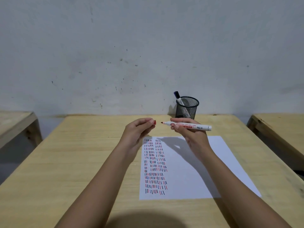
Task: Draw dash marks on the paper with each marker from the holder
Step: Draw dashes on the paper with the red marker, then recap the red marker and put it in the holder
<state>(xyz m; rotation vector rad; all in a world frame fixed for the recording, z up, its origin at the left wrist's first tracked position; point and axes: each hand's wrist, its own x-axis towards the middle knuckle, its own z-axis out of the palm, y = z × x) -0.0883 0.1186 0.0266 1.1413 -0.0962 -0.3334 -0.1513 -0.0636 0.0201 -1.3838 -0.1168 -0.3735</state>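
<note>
My right hand (189, 130) holds a white marker with red lettering (189, 125) level above the paper, its bare red tip pointing left. My left hand (139, 129) pinches the red cap (154, 122) a short gap from that tip. The white paper (205, 170) lies on the wooden table (82, 162), its left part filled with rows of short red and dark dashes (154, 167). A black mesh holder (187, 107) stands at the far edge, with a dark-capped marker (178, 97) leaning out of it.
Grey stained wall behind the table. Parts of two other wooden tables show at the left (14, 122) and right (279, 127) edges, with gaps between. The right half of the paper is blank.
</note>
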